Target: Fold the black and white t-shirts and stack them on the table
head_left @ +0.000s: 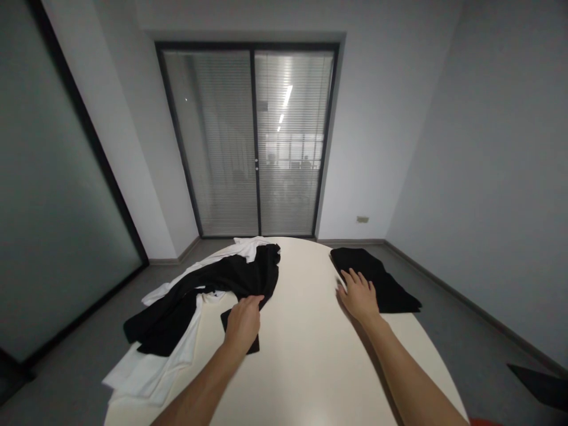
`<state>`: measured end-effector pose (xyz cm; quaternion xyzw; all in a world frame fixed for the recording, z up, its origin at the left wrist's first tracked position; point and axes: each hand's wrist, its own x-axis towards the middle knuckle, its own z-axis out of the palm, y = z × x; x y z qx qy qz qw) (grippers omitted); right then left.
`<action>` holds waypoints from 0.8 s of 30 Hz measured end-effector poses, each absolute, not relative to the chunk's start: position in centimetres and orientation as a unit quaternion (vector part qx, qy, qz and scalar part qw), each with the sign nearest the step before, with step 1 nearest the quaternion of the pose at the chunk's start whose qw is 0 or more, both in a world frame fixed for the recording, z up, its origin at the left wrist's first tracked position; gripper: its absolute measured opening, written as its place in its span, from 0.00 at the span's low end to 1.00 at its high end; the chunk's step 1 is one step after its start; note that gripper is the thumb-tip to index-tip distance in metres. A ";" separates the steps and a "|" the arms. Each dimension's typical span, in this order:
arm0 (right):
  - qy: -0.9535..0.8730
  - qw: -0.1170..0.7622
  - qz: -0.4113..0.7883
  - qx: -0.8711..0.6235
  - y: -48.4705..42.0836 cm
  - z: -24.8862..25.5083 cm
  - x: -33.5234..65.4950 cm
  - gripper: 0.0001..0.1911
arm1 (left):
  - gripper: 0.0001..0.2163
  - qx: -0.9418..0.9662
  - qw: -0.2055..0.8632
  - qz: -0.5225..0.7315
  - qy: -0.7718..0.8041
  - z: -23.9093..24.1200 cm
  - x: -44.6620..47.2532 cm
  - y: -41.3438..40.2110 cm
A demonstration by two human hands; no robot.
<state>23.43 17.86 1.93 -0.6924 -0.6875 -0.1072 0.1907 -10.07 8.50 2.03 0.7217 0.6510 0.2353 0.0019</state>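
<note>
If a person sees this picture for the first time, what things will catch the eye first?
First, the heap of black and white clothes on the left part of the pale round table, where the left hand grips the edge of a black piece. Next, the folded black garment at the table's right edge, with the right hand lying flat on it. Behind stand tall glass doors with blinds.

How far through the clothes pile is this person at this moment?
Done: one folded black garment lies flat at the right, under the right hand. In hand: the left hand grips a black garment at the pile's edge. Left: the heap of white garments beneath it, unfolded.
</note>
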 end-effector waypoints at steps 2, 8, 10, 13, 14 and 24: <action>-0.735 0.210 -0.075 -0.640 17.0 2.6 22.7 0.27 | 0.22 0.743 0.016 0.277 0.609 2.5 -9.6 8.3; -0.902 0.209 0.069 -0.372 13.9 4.5 18.4 0.42 | 0.17 0.824 0.048 0.366 0.430 4.1 -7.2 6.2; -0.918 0.201 0.091 -0.329 13.3 4.7 17.2 0.38 | 0.17 0.846 0.065 0.363 0.384 4.5 -6.7 5.5; -0.925 0.195 0.116 -0.306 13.1 4.7 16.5 0.21 | 0.15 0.866 0.077 0.331 0.367 5.1 -6.4 4.9; -0.924 0.194 0.130 -0.301 13.1 4.7 16.6 0.17 | 0.16 0.867 0.072 0.318 0.376 5.2 -6.5 4.9; -0.796 0.237 0.453 -0.326 12.5 6.6 17.6 0.04 | 0.38 0.722 -0.095 0.211 0.652 2.6 -11.9 8.1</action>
